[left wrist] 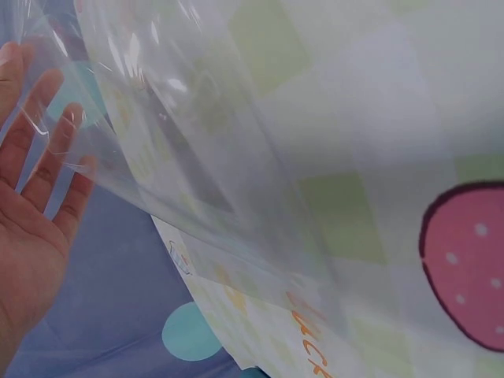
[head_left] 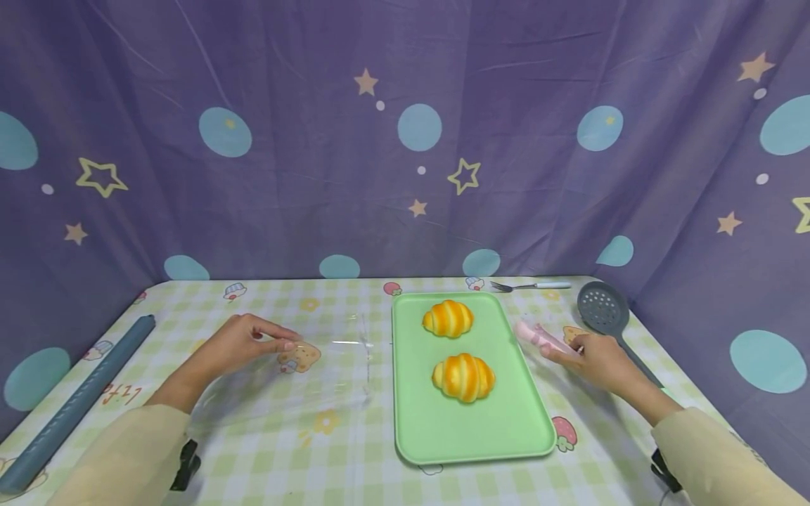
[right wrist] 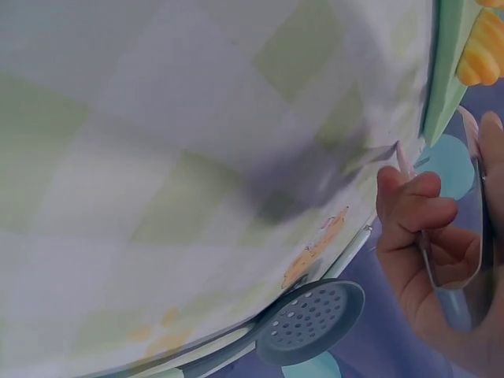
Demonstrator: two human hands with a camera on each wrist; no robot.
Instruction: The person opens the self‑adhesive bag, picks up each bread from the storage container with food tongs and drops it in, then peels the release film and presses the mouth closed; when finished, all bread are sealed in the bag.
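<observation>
My left hand [head_left: 243, 344] pinches the edge of a clear plastic bag [head_left: 329, 393], which hangs and spreads over the checked cloth left of the green tray [head_left: 430, 439]. Up close in the left wrist view, the sheer bag [left wrist: 205, 189] lies in front of the fingers. My right hand [head_left: 598, 362] grips small tongs [head_left: 541, 337] with pink tips, just off the tray's right edge. Their metal arms and pale blue bent end [right wrist: 453, 305] show in the right wrist view. On the tray sit two croissant-shaped breads, one farther [head_left: 448, 319] and one nearer [head_left: 464, 377].
A grey slotted skimmer [head_left: 603, 308] lies at the right, its handle passing behind my right hand. At the back edge lies a fork [head_left: 538, 285] with a pale handle. A long blue-grey tube [head_left: 82, 400] runs along the left side. A purple curtain [head_left: 304, 140] stands behind the table.
</observation>
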